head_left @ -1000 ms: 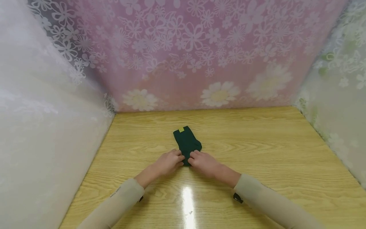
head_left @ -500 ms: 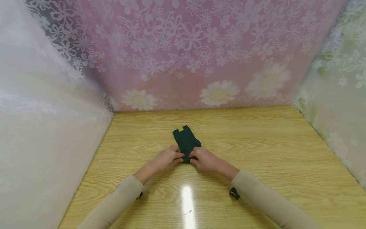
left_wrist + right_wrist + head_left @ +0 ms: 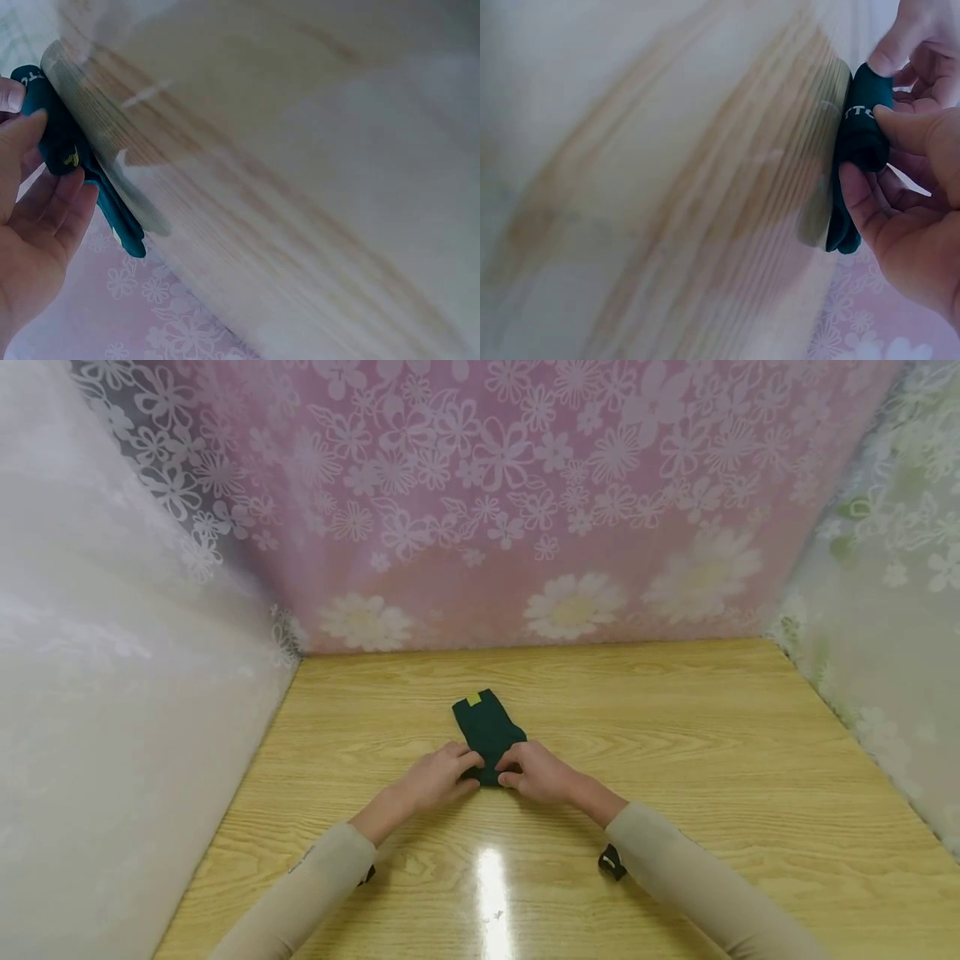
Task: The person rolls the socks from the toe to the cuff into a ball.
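A dark green sock [image 3: 486, 724] lies flat on the table, its cuff with a yellow tag [image 3: 474, 698] pointing away from me. Its near, toe end is rolled up into a thick roll, with white lettering on the roll [image 3: 864, 112] in the right wrist view. My left hand [image 3: 437, 778] holds the left end of this roll between thumb and fingers. On the right end, my right hand [image 3: 546, 773] does the same. Whether one sock or a stacked pair lies here, I cannot tell.
The wood-grain table [image 3: 660, 718] reaches back to a pink flowered curtain [image 3: 480, 527]. Pale sheets stand at the left [image 3: 135, 693] and right [image 3: 885, 677]. A black strap [image 3: 612, 862] shows below the right sleeve.
The near end of the sock has been rolled a little farther toward the cuff, and both hands have shifted slightly forward with it. The cuff has stayed nearly in place.
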A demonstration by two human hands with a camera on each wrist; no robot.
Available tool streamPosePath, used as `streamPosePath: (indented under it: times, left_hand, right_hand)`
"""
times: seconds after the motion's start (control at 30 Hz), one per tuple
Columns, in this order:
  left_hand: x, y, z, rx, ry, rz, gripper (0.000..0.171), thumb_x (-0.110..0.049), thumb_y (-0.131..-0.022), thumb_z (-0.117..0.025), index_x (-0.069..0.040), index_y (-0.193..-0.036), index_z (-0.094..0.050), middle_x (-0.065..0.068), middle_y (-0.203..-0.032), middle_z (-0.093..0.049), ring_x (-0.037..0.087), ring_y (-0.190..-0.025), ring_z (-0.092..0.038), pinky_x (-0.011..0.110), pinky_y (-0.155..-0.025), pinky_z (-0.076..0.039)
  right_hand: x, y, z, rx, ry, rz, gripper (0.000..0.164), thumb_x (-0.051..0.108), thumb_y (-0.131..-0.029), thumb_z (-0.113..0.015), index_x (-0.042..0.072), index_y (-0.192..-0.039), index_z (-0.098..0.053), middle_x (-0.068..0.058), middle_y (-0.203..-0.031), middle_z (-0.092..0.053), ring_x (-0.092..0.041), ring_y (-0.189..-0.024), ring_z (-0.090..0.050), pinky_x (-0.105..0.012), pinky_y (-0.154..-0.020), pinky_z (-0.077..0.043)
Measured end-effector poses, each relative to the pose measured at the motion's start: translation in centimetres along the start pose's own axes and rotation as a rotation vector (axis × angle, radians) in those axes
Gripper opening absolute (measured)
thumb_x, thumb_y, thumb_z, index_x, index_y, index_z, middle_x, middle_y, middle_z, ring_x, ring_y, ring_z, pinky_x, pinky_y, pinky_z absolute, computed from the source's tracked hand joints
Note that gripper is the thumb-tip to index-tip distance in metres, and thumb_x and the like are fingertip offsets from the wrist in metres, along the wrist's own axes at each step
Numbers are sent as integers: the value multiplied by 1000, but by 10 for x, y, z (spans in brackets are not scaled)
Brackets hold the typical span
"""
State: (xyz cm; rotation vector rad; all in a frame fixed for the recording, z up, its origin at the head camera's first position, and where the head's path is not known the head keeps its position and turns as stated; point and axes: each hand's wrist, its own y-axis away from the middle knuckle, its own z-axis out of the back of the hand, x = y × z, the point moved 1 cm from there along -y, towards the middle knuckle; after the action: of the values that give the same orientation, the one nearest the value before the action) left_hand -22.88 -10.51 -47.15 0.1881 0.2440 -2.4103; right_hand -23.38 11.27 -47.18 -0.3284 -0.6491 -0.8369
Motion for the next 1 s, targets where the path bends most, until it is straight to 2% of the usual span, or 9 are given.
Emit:
streamPosePath:
  times: [0.1,0.23,0.47,0.77,1.0]
  left_hand:
    - [1,-1,2,20,-1,6,29,-23,-92,-73,-11,-117,-65,6,-111,-62,21,-104,-60,34,-84,-54]
    - [2,-4,2,17,-17,-17,30,-21,-92,-74,-10,-117,-64,5,-112,-61,21,-105,-60,34,-88,-53]
    - [1,-8,4,-16,-49,-68,26,-19,-90,-75,-13,-114,-66,3,-110,-61,19,-101,-57,32,-87,-52]
    - [-2,-5,7,4,4,-7,21,-17,-91,-74,-13,-111,-70,3,-108,-65,19,-99,-59,33,-82,-54]
    - [-4,-8,6,7,-1,-9,19,-17,-91,-74,-13,-110,-71,2,-105,-66,18,-97,-62,32,-80,-55]
  right_hand:
    - [0,-1,2,-4,-19,-3,16,9,-95,-67,0,-105,-74,-5,-97,-71,-15,-88,-63,-27,-74,-54]
    - [1,-2,5,-5,-15,10,15,9,-95,-67,0,-104,-75,-4,-95,-72,-13,-87,-63,-25,-73,-53]
    - [1,-4,6,-14,-25,16,14,8,-94,-67,0,-103,-75,-5,-94,-73,-13,-84,-64,-25,-71,-53]
    - [0,-1,-1,-26,-40,-33,17,12,-95,-68,1,-108,-74,-2,-93,-70,-10,-82,-61,-24,-71,-52]
    - [-3,0,0,-23,-29,-24,16,13,-94,-69,2,-105,-73,-1,-91,-70,-9,-80,-61,-24,-69,-51]
